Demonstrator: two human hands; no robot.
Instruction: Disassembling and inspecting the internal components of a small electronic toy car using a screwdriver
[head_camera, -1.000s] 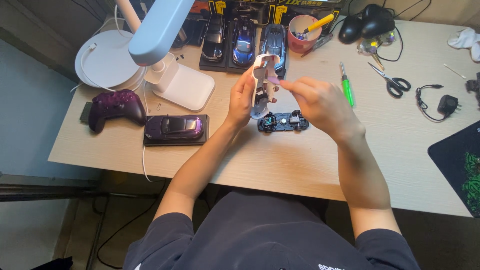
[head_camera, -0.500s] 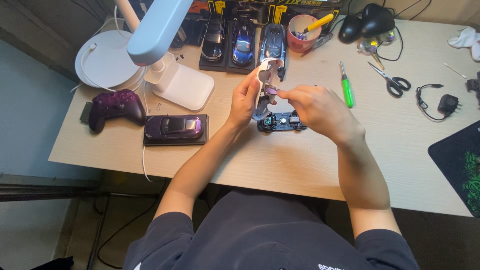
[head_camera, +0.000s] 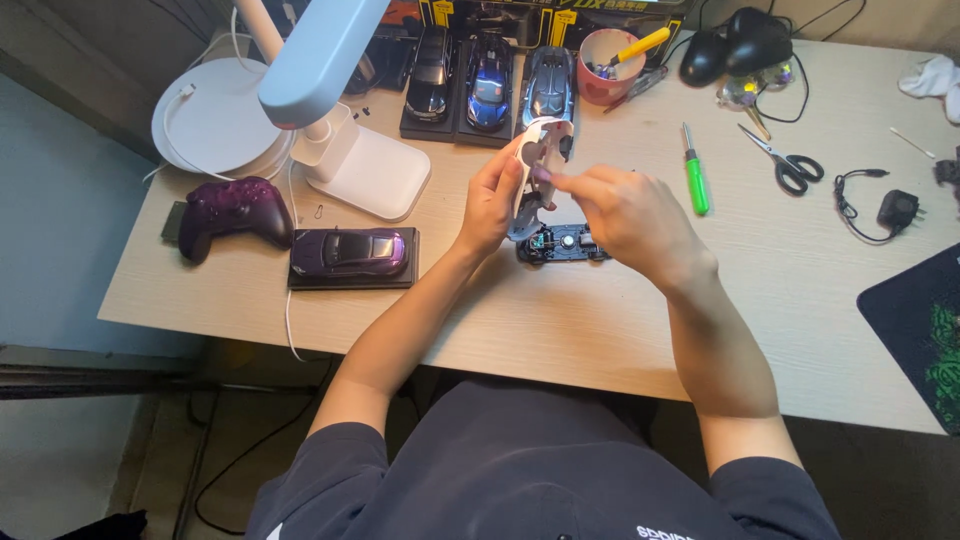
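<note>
Left hand (head_camera: 492, 205) grips the model car body shell (head_camera: 533, 160) upright; right hand (head_camera: 618, 213) pinches at its inside. Chassis (head_camera: 562, 243) lies mid-surface beneath. Looks mid-disassembly; next takes careful fingertip work.

model cars on stands (head_camera: 349, 252) 4 | screwdrivers (head_camera: 694, 183) 2 | scissors (head_camera: 783, 160) 1 | gamepad (head_camera: 235, 210) 1

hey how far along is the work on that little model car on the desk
Done: the car's body shell is off the chassis, which lies on the desk with its insides exposed. In hand: the left hand holds the shell upright while the right hand pinches at its inner side. Left: shell and chassis are still apart; the green screwdriver lies unused beside them.
</note>
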